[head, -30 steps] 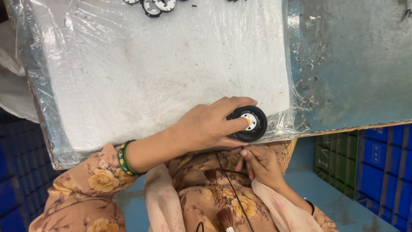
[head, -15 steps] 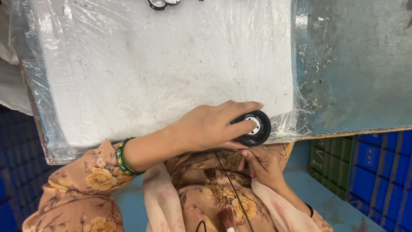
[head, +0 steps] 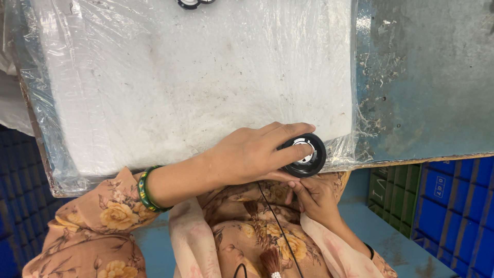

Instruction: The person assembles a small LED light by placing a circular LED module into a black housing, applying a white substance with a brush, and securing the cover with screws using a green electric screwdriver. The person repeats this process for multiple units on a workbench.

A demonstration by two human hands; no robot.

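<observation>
Gripped black disc (head: 307, 155) in left hand (head: 247, 154) over table (head: 411, 103) edge, right hand (head: 315, 198) curled beneath, hold unclear; could have dropped if loosened.

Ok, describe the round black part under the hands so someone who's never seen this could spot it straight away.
Start at the white plastic-wrapped pad covering the grey table. At its near edge, close to the right corner, the left hand presses on a black disc. Unlike the similar discs at the far edge, it is the only one being touched, with the right hand just below.
</observation>
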